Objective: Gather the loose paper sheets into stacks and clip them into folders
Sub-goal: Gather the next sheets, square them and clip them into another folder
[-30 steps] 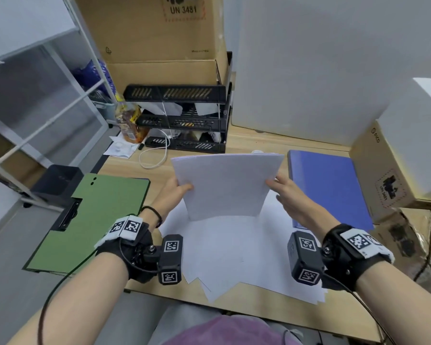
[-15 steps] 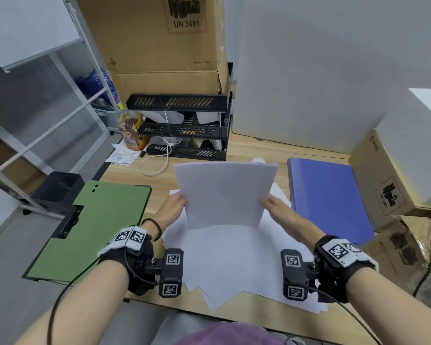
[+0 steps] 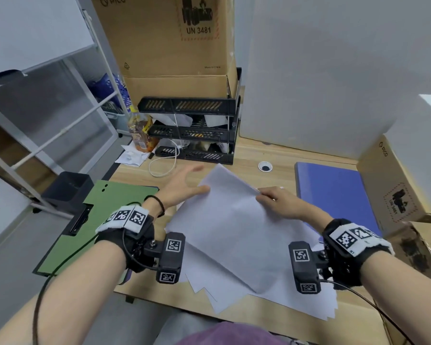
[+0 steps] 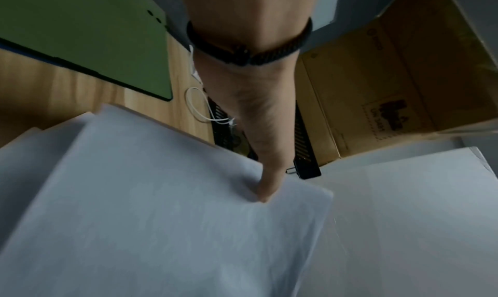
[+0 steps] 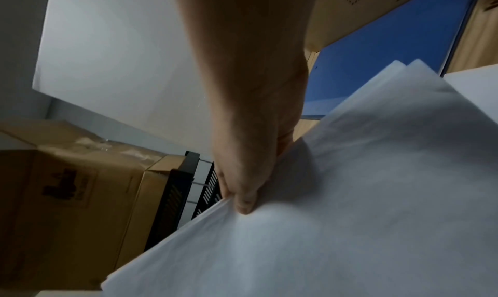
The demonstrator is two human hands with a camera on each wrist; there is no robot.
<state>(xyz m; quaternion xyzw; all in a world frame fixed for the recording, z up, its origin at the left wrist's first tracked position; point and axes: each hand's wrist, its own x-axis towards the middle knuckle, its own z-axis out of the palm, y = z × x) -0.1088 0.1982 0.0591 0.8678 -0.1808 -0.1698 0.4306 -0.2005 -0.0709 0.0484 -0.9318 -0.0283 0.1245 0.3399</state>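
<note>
A stack of white paper (image 3: 234, 220) slants over the table with one corner pointing away from me. My right hand (image 3: 264, 196) pinches its right edge; in the right wrist view the thumb (image 5: 243, 203) lies on top of the stack (image 5: 350, 195). My left hand (image 3: 195, 180) is spread with straight fingers at the stack's left edge, and only its thumb (image 4: 265, 190) touches the paper (image 4: 175, 216). Loose sheets (image 3: 296, 300) lie fanned on the table underneath. A green folder (image 3: 67, 235) with a black clip (image 3: 79, 220) lies open at the left, and a blue folder (image 3: 334, 195) lies at the right.
At the back stands a black three-tier tray rack (image 3: 192, 130) under a cardboard box (image 3: 164, 38), with a bottle (image 3: 139, 130) and a white cable (image 3: 164, 163) beside it. Another cardboard box (image 3: 393, 192) sits at the right. A cable hole (image 3: 265, 167) is in the tabletop.
The stack, held upright by both hands at its side edges, has tipped down and turned. My left hand let go of its edge and opened; the right hand keeps its pinch.
</note>
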